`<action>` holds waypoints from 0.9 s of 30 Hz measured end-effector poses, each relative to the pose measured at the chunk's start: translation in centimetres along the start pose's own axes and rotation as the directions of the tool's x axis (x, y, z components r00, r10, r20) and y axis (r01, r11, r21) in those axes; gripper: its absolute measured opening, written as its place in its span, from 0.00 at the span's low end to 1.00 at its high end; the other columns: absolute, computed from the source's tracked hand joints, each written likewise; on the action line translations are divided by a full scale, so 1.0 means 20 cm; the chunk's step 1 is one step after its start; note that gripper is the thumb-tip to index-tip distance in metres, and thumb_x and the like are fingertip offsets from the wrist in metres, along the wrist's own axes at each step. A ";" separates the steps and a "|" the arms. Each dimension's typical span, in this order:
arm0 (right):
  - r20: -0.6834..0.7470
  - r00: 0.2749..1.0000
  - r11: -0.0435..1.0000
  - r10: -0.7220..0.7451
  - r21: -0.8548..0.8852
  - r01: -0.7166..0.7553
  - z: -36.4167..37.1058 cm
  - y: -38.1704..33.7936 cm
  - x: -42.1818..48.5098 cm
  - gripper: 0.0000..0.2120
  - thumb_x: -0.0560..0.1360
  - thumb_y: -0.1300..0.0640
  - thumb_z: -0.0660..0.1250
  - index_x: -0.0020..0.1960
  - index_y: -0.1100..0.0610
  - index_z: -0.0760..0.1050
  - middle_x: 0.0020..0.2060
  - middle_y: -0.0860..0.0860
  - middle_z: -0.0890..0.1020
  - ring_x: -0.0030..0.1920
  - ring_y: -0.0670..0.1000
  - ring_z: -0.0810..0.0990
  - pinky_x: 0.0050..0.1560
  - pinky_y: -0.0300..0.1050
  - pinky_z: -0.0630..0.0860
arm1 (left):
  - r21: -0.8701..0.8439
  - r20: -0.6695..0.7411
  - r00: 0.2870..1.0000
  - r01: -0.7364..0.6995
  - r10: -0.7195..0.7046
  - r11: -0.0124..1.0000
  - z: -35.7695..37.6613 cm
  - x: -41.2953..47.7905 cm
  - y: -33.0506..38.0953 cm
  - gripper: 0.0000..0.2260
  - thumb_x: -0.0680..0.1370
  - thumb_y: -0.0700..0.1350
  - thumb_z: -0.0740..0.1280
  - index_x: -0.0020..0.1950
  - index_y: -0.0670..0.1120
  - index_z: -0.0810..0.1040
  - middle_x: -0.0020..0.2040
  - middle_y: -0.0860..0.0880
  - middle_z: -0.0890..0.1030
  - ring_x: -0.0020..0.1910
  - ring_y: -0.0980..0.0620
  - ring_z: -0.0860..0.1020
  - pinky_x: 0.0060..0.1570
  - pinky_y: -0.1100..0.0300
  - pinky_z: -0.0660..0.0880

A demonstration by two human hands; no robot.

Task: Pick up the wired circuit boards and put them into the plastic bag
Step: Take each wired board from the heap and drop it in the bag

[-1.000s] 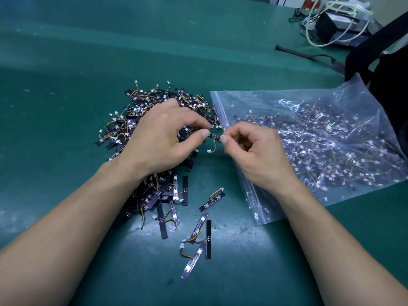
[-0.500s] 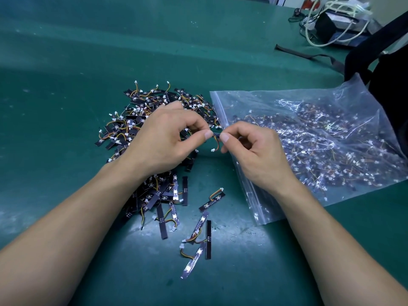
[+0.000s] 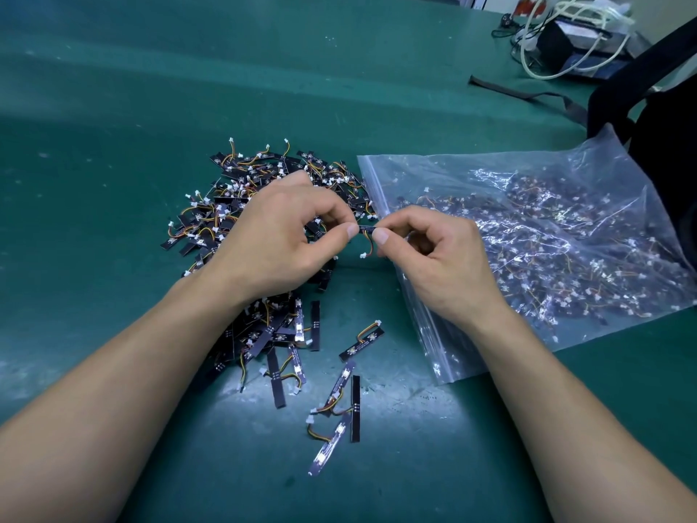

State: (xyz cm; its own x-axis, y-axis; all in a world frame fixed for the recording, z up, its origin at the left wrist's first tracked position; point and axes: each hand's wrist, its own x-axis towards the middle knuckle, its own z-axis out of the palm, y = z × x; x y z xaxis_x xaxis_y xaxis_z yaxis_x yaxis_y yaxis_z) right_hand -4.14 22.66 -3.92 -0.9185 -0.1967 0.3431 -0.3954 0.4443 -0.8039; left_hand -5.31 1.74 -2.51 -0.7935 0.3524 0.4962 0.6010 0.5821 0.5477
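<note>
A heap of small black wired circuit boards point(image 3: 241, 198) lies on the green table, partly hidden under my left hand point(image 3: 279, 239). Both hands pinch one small black board point(image 3: 366, 229) between them, just above the table. My left thumb and forefinger hold its left end; my right hand point(image 3: 433, 258) holds its right end. An orange wire with a white plug hangs from it. The clear plastic zip bag point(image 3: 535, 243) lies to the right, with many boards inside. Its open zip edge runs just under my right hand.
Several loose boards point(image 3: 335, 394) lie scattered nearer to me. A black bag point(image 3: 663, 118) and its strap point(image 3: 528, 94) sit at the far right. A dark box with white cables point(image 3: 573, 35) stands at the back right corner.
My hands have barely shifted. The gap between my two thumbs has widened a little, and more of the pinched board shows between them.
</note>
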 end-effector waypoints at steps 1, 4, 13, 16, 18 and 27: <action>-0.004 1.000 1.000 0.004 0.002 -0.004 0.00 0.00 0.00 0.04 0.76 0.54 0.71 0.43 0.47 0.82 0.33 0.45 0.82 0.27 0.43 0.68 0.32 0.34 0.64 | 0.002 0.000 1.000 -0.002 0.002 1.000 0.00 0.00 0.00 0.05 0.77 0.46 0.70 0.43 0.48 0.83 0.37 0.64 0.75 0.41 0.55 0.72 0.43 0.66 0.68; -0.003 1.000 1.000 0.004 0.001 -0.004 0.00 0.00 0.00 0.05 0.77 0.56 0.71 0.43 0.49 0.82 0.33 0.46 0.82 0.26 0.42 0.67 0.32 0.34 0.64 | -0.002 0.006 1.000 -0.002 0.002 1.000 0.00 0.00 0.00 0.05 0.77 0.47 0.70 0.44 0.48 0.84 0.37 0.63 0.76 0.41 0.54 0.72 0.43 0.64 0.68; 0.000 1.000 1.000 -0.010 -0.020 0.010 0.00 0.00 0.00 0.05 0.77 0.58 0.72 0.42 0.53 0.83 0.32 0.47 0.82 0.27 0.42 0.69 0.32 0.35 0.66 | 0.008 0.010 1.000 -0.016 0.016 1.000 0.00 0.00 -0.01 0.04 0.76 0.46 0.70 0.44 0.47 0.84 0.37 0.63 0.76 0.42 0.54 0.73 0.43 0.65 0.68; -0.006 1.000 1.000 0.008 -0.007 -0.008 0.00 0.00 0.00 0.04 0.76 0.54 0.71 0.43 0.50 0.83 0.33 0.46 0.82 0.27 0.43 0.68 0.32 0.35 0.65 | 0.025 0.000 1.000 -0.027 0.027 0.999 0.01 0.00 -0.01 0.05 0.77 0.46 0.70 0.44 0.47 0.83 0.37 0.64 0.75 0.42 0.53 0.73 0.43 0.61 0.69; -0.012 1.000 1.000 0.019 0.006 -0.019 0.00 0.00 0.00 0.03 0.75 0.52 0.71 0.45 0.49 0.83 0.34 0.45 0.82 0.27 0.43 0.68 0.32 0.35 0.65 | 0.030 -0.008 0.999 -0.038 0.038 0.999 0.01 0.00 -0.01 0.05 0.77 0.45 0.70 0.43 0.47 0.83 0.37 0.64 0.75 0.41 0.53 0.72 0.43 0.61 0.68; -0.010 1.000 0.998 -0.025 -0.051 0.024 0.00 0.01 0.00 0.05 0.76 0.58 0.72 0.42 0.51 0.82 0.32 0.46 0.81 0.26 0.43 0.68 0.32 0.34 0.64 | 0.023 0.015 1.000 -0.022 0.022 0.999 0.01 0.00 -0.02 0.04 0.77 0.47 0.70 0.45 0.49 0.84 0.38 0.61 0.78 0.42 0.54 0.71 0.43 0.65 0.67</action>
State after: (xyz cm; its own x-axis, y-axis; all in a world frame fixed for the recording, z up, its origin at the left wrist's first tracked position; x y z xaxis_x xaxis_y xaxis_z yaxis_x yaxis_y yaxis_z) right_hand -4.19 22.65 -4.07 -0.9084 -0.1991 0.3677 -0.4174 0.4833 -0.7696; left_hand -5.52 1.61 -2.87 -0.7816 0.3756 0.4981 0.6159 0.5912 0.5207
